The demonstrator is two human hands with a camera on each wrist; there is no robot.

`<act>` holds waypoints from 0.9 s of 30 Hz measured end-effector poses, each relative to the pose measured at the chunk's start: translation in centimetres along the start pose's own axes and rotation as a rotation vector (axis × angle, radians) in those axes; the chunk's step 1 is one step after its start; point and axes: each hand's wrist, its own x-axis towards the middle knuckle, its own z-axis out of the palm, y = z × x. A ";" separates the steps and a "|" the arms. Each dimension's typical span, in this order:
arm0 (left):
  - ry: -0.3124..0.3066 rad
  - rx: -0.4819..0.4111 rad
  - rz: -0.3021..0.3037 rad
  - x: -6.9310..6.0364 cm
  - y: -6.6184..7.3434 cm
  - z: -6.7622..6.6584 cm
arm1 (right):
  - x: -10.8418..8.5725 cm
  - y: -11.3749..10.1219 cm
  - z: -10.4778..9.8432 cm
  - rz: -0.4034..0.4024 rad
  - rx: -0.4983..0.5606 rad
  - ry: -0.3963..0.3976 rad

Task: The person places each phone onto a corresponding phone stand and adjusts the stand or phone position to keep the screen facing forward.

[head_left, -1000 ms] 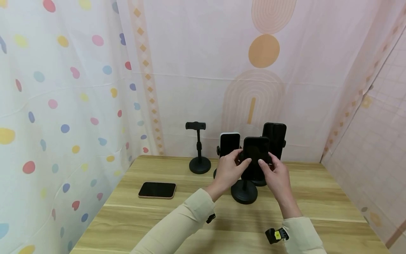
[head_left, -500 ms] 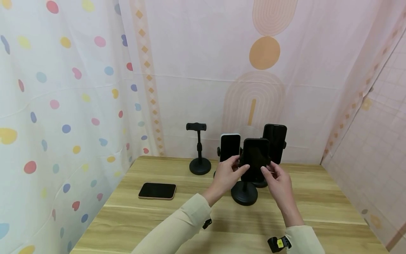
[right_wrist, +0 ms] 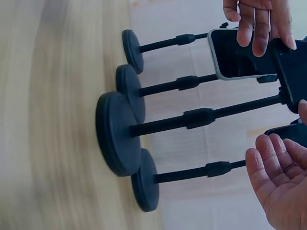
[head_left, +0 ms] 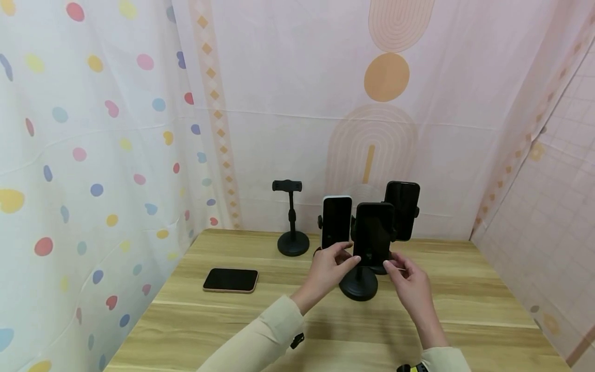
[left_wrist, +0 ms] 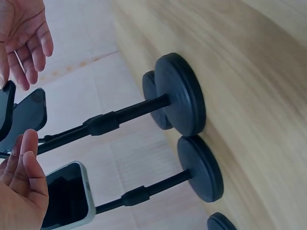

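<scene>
L hand (head_left: 327, 266) & R hand (head_left: 411, 284) are held w/ fingers loose, nothing gripped, by the lower edges of the front blk phone (head_left: 373, 232); contact can't be confirmed. That phone is propped upright on a round-based stand (head_left: 358, 284). A pink-edged phone (head_left: 231, 279) is left flat on the wood-grain counter (head_left: 172, 336). Behind, a 2nd blk phone (head_left: 402, 209) & wht-rimmed phone (head_left: 337, 219) are already mounted; 1 slim-stemmed stand (head_left: 293, 242) is left unfilled. Backdrop: creased, printed fabric (head_left: 288, 77).

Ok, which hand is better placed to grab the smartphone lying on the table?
Probably the left hand: it is closer to that smartphone, while the right hand is beyond the front phone stand.
</scene>
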 end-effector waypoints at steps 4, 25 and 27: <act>-0.011 0.009 -0.009 -0.5 -0.5 0.3 | -0.4 0.6 0.0 0.014 -0.018 -0.009; -0.077 0.146 -0.036 -2.8 -4.3 0.1 | -1.3 3.1 -0.1 -0.093 -0.588 -0.218; -0.087 0.203 -0.032 -3.0 -4.7 0.0 | -1.5 3.2 0.0 -0.087 -0.624 -0.234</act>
